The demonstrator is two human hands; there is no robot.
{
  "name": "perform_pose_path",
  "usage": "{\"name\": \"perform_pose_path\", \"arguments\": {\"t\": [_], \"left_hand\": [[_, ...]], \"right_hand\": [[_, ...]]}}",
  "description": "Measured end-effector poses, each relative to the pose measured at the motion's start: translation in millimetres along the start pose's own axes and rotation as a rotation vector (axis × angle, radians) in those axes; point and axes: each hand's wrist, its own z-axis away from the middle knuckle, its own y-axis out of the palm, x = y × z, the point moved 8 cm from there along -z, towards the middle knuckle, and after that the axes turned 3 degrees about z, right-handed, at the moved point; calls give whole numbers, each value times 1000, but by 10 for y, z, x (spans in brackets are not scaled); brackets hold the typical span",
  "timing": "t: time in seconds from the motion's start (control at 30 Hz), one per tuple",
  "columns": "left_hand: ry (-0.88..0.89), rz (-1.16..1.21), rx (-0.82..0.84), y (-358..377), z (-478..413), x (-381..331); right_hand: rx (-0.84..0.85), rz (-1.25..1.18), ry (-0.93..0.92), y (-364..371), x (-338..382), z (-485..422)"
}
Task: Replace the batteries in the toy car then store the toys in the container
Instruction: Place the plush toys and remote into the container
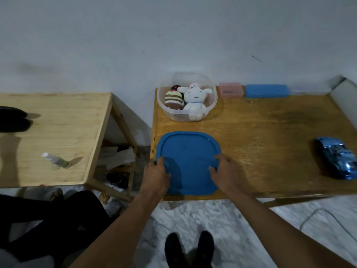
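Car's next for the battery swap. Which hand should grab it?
Right, probably. The right hand holds the blue lid by its right edge, the side where the toy car lies on the table. The left hand holds its left edge and would have to cross over.

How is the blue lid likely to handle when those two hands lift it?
The blue lid looks thin and flat, so probably light and slightly bendy. Its smooth plastic may slip, though left hand and right hand hold opposite edges.
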Motion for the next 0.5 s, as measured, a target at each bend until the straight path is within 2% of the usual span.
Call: {"name": "perform_pose_path", "arguments": {"t": [0.23,0.5], "left_hand": [[22,104,-63,-223,42,-23],[102,145,-194,-929,-48,-331]], "right_hand": [[-133,-101,43,-244,10,78],[-300,-91,-81,-819,444,-19]]}}
